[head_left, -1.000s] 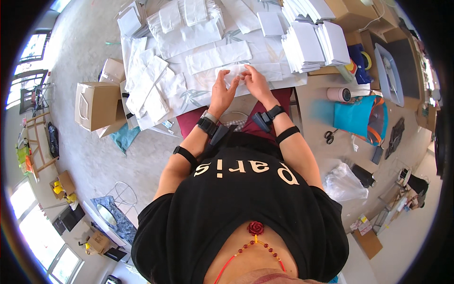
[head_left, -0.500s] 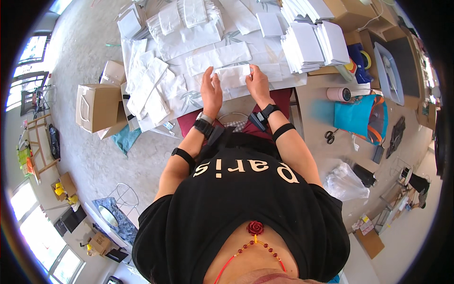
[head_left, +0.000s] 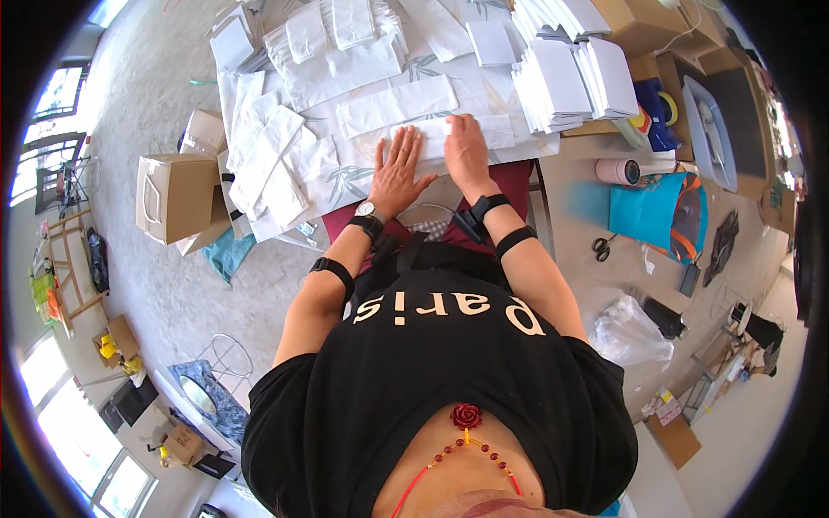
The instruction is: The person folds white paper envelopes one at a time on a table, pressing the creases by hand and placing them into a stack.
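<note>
A thin white sheet or bag folded into a long strip (head_left: 494, 131) lies along the near edge of the table. My left hand (head_left: 397, 177) rests flat on its left part, palm down and fingers spread. My right hand (head_left: 467, 155) presses down on the strip just to the right, its fingers curled under. Whatever is beneath those fingertips is hidden. Just beyond lies a second flat white strip (head_left: 397, 105). Loose white pieces (head_left: 272, 160) overlap in a heap on the left, and a layered white pile (head_left: 337, 65) sits farther back.
Stacks of white folded pieces (head_left: 557, 86) stand at the table's right. Cardboard boxes (head_left: 177, 194) are left of the table. On the right are a pink cylinder (head_left: 618, 172), a blue bag (head_left: 648, 216) and black scissors (head_left: 602, 248) on the floor.
My left hand has gone from holding the strip's left end to lying flat on it with fingers spread. My right hand has turned palm down and curled over the strip, now flat on the table.
</note>
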Motion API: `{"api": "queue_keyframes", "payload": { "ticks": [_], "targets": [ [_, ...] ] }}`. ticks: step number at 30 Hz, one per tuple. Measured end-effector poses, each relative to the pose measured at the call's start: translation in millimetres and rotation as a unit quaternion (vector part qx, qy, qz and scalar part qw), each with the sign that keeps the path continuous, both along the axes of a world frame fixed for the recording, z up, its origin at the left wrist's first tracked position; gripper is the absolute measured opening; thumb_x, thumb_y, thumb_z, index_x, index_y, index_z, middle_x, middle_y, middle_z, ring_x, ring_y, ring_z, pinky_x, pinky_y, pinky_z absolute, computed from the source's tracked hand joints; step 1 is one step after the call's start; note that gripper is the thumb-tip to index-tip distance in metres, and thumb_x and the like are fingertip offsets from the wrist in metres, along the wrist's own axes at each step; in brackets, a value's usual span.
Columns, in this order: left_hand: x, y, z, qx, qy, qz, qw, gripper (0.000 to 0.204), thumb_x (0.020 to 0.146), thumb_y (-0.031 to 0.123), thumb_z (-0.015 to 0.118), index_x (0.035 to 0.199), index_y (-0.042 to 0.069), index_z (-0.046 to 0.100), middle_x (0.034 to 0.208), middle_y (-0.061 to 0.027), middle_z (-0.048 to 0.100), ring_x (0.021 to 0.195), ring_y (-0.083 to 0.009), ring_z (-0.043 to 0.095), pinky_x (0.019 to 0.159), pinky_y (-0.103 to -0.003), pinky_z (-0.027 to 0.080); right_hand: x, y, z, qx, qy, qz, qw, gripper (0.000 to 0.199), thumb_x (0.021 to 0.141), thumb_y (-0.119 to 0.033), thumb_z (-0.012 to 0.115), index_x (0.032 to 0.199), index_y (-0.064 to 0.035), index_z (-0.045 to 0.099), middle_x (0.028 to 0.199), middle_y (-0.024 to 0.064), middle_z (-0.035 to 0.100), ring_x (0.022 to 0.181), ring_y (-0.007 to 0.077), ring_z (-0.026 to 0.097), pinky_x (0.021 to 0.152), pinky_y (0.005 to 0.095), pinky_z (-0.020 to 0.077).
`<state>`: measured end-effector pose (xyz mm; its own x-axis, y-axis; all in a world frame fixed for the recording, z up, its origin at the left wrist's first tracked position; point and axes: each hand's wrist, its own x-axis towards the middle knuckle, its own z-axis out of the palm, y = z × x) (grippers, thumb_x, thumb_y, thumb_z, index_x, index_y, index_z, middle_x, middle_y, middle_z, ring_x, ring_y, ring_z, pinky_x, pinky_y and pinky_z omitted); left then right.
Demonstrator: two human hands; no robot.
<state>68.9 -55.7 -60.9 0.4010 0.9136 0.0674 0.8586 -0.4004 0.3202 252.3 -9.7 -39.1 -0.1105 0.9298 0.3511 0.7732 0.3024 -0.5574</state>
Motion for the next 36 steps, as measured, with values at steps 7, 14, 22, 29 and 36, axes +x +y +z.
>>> {"api": "queue_keyframes", "payload": {
  "ticks": [7, 14, 22, 29, 36],
  "targets": [
    [-5, 15, 4, 0.05, -0.05, 0.01, 0.997, 0.049, 0.097, 0.026, 0.061, 0.142, 0.006, 0.056, 0.15, -0.014, 0.053, 0.146, -0.0308, 0.041, 0.119, -0.052, 0.025, -17, -3, -32, -0.074, 0.05, 0.1, 0.991, 0.018, 0.088, 0.002, 0.058, 0.106, -0.0001, 0.059, 0.103, 0.0192, 0.06, 0.1, 0.0403, 0.061, 0.087, 0.0473, 0.0517],
    [11, 108, 14, 0.055, -0.179, 0.055, 0.981, 0.019, 0.088, 0.009, 0.065, 0.106, 0.007, 0.072, 0.108, -0.0118, 0.068, 0.105, -0.0338, 0.062, 0.094, -0.047, 0.047, -15, 2, -35, -0.109, 0.053, 0.108, 0.987, 0.018, 0.087, 0.002, 0.059, 0.105, -0.0012, 0.059, 0.103, 0.0193, 0.06, 0.099, 0.0408, 0.061, 0.089, 0.048, 0.0512],
    [45, 145, -8, 0.041, -0.022, 0.026, 0.999, 0.012, 0.089, 0.017, 0.065, 0.09, 0.006, 0.069, 0.097, -0.0125, 0.068, 0.097, -0.0361, 0.065, 0.087, -0.047, 0.055, -13, 2, -42, -0.108, 0.065, 0.111, 0.986, 0.019, 0.089, 0.0, 0.057, 0.108, -0.0018, 0.06, 0.105, 0.0196, 0.06, 0.103, 0.0405, 0.06, 0.09, 0.0483, 0.0509],
    [45, 156, -21, 0.02, -0.047, 0.089, 0.995, 0.016, 0.085, 0.022, 0.066, 0.087, 0.006, 0.068, 0.094, -0.0148, 0.07, 0.093, -0.0347, 0.067, 0.083, -0.047, 0.055, -13, 2, -38, -0.119, 0.043, 0.109, 0.986, 0.018, 0.09, -0.001, 0.06, 0.108, -0.0029, 0.06, 0.105, 0.0181, 0.059, 0.103, 0.0396, 0.06, 0.09, 0.0479, 0.0511],
    [37, 157, -7, -0.027, -0.146, 0.09, 0.985, 0.016, 0.081, 0.021, 0.068, 0.087, 0.006, 0.069, 0.095, -0.0153, 0.07, 0.094, -0.0351, 0.068, 0.082, -0.047, 0.055, -12, 1, -36, -0.133, 0.036, 0.103, 0.985, 0.018, 0.091, -0.002, 0.061, 0.109, -0.0031, 0.059, 0.107, 0.0177, 0.059, 0.105, 0.0394, 0.059, 0.091, 0.0487, 0.0502]
  ]
}}
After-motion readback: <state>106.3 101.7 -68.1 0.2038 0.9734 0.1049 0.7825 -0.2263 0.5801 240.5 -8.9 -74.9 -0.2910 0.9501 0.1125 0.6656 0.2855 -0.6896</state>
